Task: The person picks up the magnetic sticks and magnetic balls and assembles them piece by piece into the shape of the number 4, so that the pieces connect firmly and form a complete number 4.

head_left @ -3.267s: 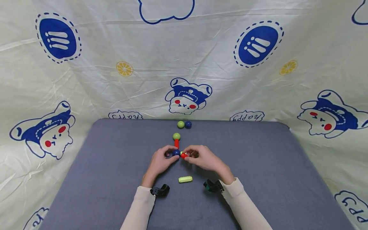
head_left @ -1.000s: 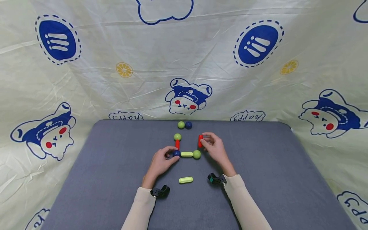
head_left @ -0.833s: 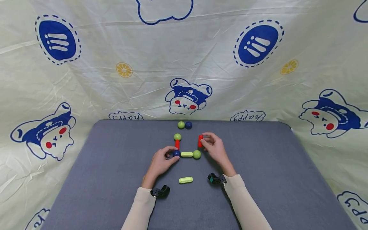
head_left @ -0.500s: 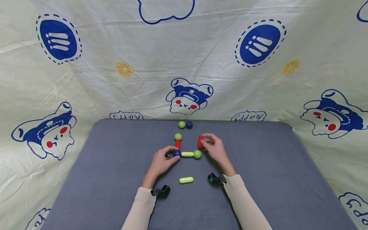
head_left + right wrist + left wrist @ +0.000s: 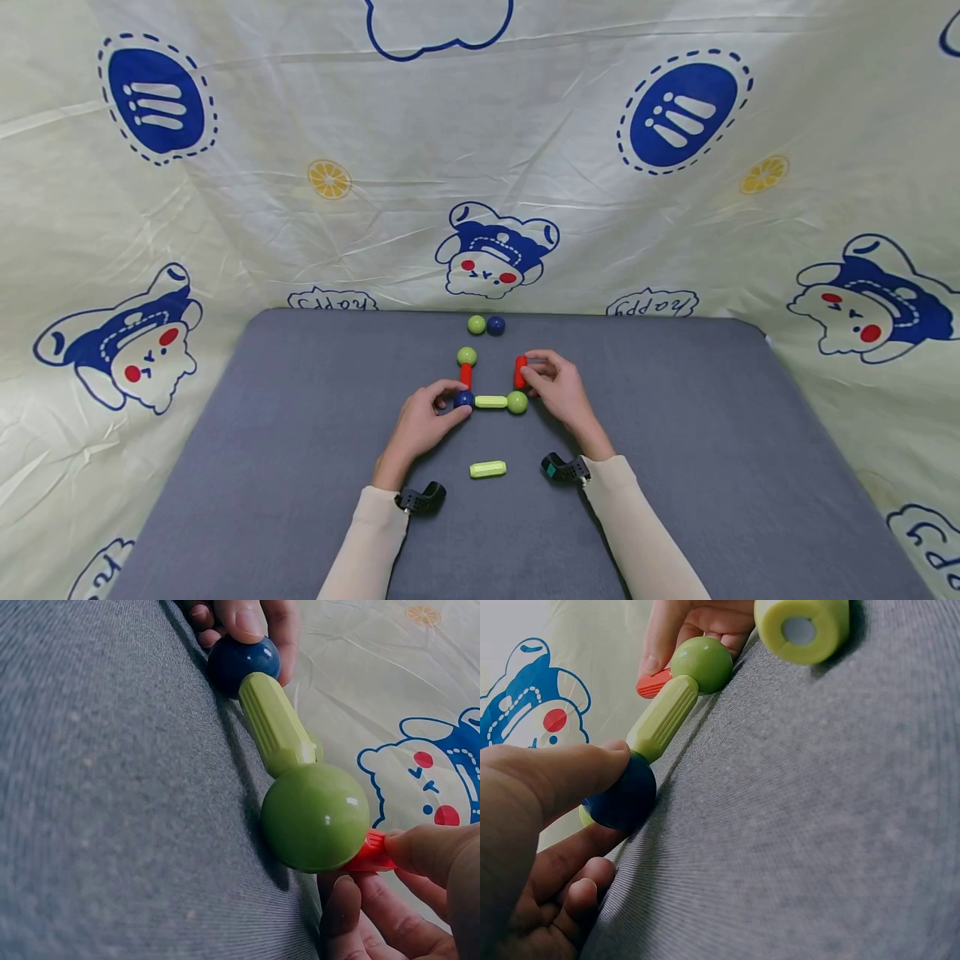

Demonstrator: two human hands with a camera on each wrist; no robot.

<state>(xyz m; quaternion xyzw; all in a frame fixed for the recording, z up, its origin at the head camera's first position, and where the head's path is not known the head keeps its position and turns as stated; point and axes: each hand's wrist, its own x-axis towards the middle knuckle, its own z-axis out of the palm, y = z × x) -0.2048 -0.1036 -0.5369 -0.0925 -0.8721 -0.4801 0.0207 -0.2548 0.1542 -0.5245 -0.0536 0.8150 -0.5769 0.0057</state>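
Observation:
My left hand (image 5: pixel 422 421) pinches a blue ball (image 5: pixel 464 401) between thumb and fingers. From this ball a red rod (image 5: pixel 467 376) runs back to a green ball (image 5: pixel 467 357), and a light green rod (image 5: pixel 491 402) runs right to another green ball (image 5: pixel 517 402). My right hand (image 5: pixel 558 390) pinches a second red rod (image 5: pixel 521 372) that points away from me. In the right wrist view its near end (image 5: pixel 369 853) meets the right green ball (image 5: pixel 316 817). A loose light green rod (image 5: pixel 488 469) lies nearer me; the left wrist view shows a grey disc (image 5: pixel 799 631) in its end.
A green ball (image 5: pixel 476 325) and a blue ball (image 5: pixel 496 326) sit side by side near the back edge of the grey cloth-covered table (image 5: pixel 660 400). Behind it hangs a pale printed curtain (image 5: pixel 420 117). Each wrist wears a black strap.
My right hand has moved right from the blue ball with its red rod, uncovering the light green rod and right green ball. Lately the rod shifted slightly toward that ball. My left hand keeps its place.

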